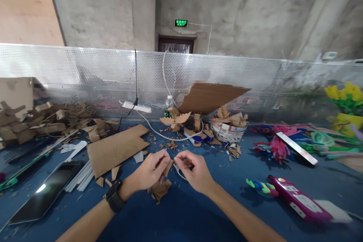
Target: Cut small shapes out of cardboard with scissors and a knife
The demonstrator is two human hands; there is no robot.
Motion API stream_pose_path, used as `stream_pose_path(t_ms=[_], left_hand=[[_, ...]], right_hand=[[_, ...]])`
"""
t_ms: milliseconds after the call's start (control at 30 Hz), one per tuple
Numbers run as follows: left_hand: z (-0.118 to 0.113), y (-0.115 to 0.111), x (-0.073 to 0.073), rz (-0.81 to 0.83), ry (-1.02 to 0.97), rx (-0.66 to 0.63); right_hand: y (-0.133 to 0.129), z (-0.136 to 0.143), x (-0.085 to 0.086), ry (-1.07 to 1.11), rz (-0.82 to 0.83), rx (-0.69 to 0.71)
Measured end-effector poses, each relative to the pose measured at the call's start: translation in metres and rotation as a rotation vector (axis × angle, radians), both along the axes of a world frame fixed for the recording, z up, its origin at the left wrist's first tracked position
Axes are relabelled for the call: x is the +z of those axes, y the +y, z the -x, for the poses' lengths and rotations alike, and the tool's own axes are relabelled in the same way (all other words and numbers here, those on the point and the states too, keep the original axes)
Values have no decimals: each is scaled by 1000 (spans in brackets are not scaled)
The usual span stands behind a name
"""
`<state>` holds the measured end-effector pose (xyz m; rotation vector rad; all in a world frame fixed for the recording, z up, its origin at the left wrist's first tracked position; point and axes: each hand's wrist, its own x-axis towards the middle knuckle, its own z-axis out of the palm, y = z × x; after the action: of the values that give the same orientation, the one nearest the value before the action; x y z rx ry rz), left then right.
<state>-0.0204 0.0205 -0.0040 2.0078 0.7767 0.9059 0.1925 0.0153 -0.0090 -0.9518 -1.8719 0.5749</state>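
Note:
My left hand [154, 168], with a black watch [115, 196] on its wrist, pinches a small cardboard piece [169, 167]. Close beside it, my right hand [197, 170] has thumb and forefinger drawn together; whatever lies between them is too small to make out. The two sets of fingertips nearly meet above the blue table. Below my left hand lies a torn cardboard scrap [160, 191]. A white cable [180, 174] curves under my right hand. A large notched cardboard sheet [116, 149] rests left of my hands.
Cardboard scraps [17, 124] heap at far left, near a tablet [47, 193] and white glue sticks [82, 177]. Behind my hands stand a paper basket [229, 130], a bottle [169, 102] and a leaning cardboard panel [212, 96]. A purple-cased device [300, 200] and pipe cleaners [278, 147] lie right.

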Motion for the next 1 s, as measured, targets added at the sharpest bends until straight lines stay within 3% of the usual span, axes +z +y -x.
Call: stream_pose_path(t_ms=[100,333,433,600,700,900,1000], left_hand=[[-1,1,-4,61,-49,-21],[-4,1,-1,6,-50,35],[-4,1,0,15,-24,78],[-2,-1,2,-155,97,129],[-2,-2,2,-161,88,133],[-4,4,-6,109,-84,93],[-6,8,-9,124,-147,91]], right_hand=[[5,-4,-1,20,-35,-42],[5,-3,-3,-21,30,69],[2,1,-3,-47,131,115],[-4,7,0,-105,235,213],[-5,9,-2,-133,225,253],[7,3,-12,-60,112,36],[13,-2,-13,-33,72,-37]])
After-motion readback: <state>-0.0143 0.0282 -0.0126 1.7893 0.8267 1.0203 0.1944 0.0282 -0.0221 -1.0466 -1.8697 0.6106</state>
